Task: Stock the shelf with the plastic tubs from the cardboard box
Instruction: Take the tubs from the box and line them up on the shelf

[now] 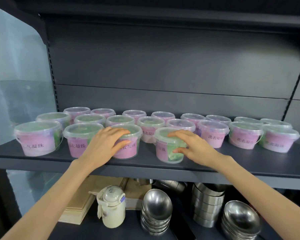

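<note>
Tubs: about twenty plastic tubs (213,134) stand upright in rows on the dark shelf (232,158). The cardboard box is not in view.

Hands: the left hand (104,144) grips the third tub (128,149) of the front row, fingers (118,131) laid over the lid and thumb on the front wall. The right hand (192,146) holds the fourth tub (161,149) likewise, fingers across the lid, thumb against the side. Both tubs rest on the shelf near its front edge.

Handling, as judged: thin clear walls, likely light and slightly yielding; smooth and probably slippery. The press-on lid may lift if it bears the load alone. Best hold is round the wall just under the lid rim. The thin bail handles look weak.

Markings: pink labels read 洗衣凝珠. No brand name is legible.
</note>
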`<state>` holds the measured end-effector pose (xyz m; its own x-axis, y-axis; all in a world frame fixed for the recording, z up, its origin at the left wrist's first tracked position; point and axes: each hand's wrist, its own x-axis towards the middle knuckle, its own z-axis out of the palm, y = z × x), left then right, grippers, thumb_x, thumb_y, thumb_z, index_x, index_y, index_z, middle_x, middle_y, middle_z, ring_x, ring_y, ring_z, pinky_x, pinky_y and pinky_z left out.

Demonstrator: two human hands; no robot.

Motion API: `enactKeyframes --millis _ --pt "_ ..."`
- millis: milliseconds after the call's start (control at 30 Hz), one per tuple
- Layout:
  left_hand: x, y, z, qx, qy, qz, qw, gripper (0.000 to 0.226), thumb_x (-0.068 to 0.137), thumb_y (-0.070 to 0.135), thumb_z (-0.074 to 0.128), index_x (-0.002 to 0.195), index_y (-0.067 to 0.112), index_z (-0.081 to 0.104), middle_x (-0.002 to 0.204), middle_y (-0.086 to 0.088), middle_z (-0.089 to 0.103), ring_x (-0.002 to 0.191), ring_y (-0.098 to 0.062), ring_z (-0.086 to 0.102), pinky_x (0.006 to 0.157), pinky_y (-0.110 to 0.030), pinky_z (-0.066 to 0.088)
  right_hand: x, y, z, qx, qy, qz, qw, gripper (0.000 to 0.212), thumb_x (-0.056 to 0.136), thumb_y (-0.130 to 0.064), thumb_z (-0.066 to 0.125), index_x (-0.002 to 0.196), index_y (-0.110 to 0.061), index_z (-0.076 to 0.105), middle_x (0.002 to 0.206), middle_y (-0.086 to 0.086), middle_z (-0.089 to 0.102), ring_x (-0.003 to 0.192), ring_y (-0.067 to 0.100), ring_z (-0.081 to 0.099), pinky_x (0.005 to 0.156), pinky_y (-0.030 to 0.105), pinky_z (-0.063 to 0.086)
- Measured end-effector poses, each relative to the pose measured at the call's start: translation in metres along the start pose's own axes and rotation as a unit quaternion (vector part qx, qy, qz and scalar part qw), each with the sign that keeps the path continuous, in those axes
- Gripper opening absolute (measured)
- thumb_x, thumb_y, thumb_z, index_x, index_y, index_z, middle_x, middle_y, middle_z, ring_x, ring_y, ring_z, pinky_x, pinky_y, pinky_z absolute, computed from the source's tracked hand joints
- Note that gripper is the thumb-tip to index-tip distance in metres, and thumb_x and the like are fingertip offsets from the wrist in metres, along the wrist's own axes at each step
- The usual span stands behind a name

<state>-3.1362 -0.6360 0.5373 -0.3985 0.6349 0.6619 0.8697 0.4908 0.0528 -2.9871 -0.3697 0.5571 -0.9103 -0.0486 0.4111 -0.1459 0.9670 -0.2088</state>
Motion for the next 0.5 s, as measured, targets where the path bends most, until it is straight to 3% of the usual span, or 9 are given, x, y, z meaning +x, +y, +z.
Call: enactKeyframes --millis 100,233,300,367,500 --pt "-0.004 -0.006 0.001 -0.047 0.01 -0.012 0.999 0.063 0.084 0.064 0.032 0.12 0.022 0.061 0.122 0.008 0.058 0.107 -0.013 0.051 0.086 -0.024 0.035 0.005 0.006 0.004 0.061 -0.005 -0.02 0.998 0.046 0.086 -0.012 0.065 0.127 -0.025 0.051 0.131 -0.015 0.049 0.124 0.004 0.039 0.102 0.028 0.038" --pt "-0.011 -0.01 0.005 -0.083 0.027 -0.015 0.996 0.058 0.087 0.055 0.033 0.124 0.019 0.059 0.12 0.009 0.051 0.107 0.001 0.041 0.085 -0.019 0.034 0.009 0.007 0.01 0.068 0.012 -0.03 0.997 0.041 0.087 -0.001 0.059 0.123 -0.02 0.054 0.128 -0.013 0.051 0.126 0.008 0.041 0.107 0.025 0.03" --pt "-0.014 -0.01 0.004 -0.078 0.027 -0.013 0.996 0.058 0.088 0.054 0.031 0.125 0.018 0.057 0.124 0.006 0.051 0.11 -0.001 0.041 0.087 -0.02 0.034 0.011 0.006 0.013 0.068 0.029 -0.027 0.997 0.039 0.088 0.002 0.057 0.122 -0.018 0.055 0.125 -0.014 0.05 0.125 0.01 0.043 0.108 0.025 0.03" --pt "-0.016 -0.009 0.003 -0.069 0.023 -0.01 0.997 0.058 0.089 0.053 0.029 0.127 0.018 0.055 0.127 0.004 0.051 0.116 -0.007 0.043 0.09 -0.022 0.036 0.009 0.003 0.014 0.065 0.041 -0.017 0.997 0.039 0.089 -0.004 0.057 0.124 -0.021 0.053 0.126 -0.017 0.048 0.125 0.007 0.042 0.107 0.028 0.033" --pt "-0.022 -0.006 0.0 -0.045 0.033 -0.005 0.998 0.055 0.092 0.047 0.03 0.131 0.015 0.052 0.131 0.0 0.052 0.12 -0.007 0.039 0.093 -0.024 0.036 -0.009 -0.002 0.012 -0.004 0.043 0.022 0.999 0.048 0.091 -0.034 0.057 0.135 -0.033 0.039 0.14 -0.016 0.037 0.128 0.008 0.038 0.1 0.037 0.043"
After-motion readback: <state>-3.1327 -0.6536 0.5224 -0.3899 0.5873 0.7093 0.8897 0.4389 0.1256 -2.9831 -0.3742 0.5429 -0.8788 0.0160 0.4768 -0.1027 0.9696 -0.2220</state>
